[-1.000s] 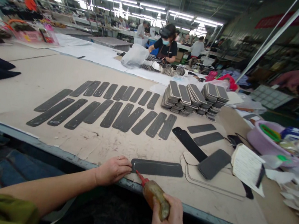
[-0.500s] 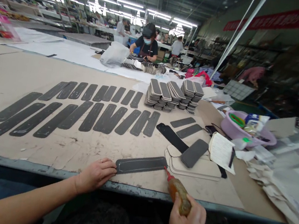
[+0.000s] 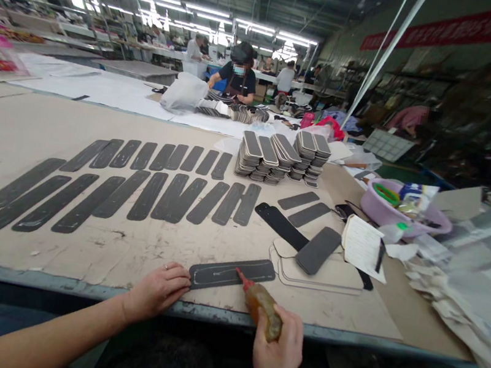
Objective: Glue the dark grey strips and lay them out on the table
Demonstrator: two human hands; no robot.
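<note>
A dark grey strip with rounded corners [image 3: 213,271] lies at a slant near the table's front edge, a thin shiny line of glue running along its border. My left hand [image 3: 158,290] grips the strip's left end, fingers bent together with the thumb side hidden. In my right hand [image 3: 278,351] is an amber glue bottle [image 3: 261,306], fingers wrapped round its lower part. The bottle's red nozzle [image 3: 243,279] points up and left, its tip at the middle of the strip. Farther left, two rows of similar grey strips [image 3: 145,196] lie flat, several with shiny lines on them.
Stacks of grey-topped pieces [image 3: 272,160] stand behind. To the right are a loose grey piece [image 3: 319,250], pale boards [image 3: 324,274], a notebook [image 3: 362,246] and a purple basin [image 3: 376,208]. A co-worker [image 3: 239,77] sits across the table beside a plastic bag [image 3: 185,93].
My right hand has moved left with the glue bottle, its tip going from the strip's right end to its middle. My left hand still holds the left end.
</note>
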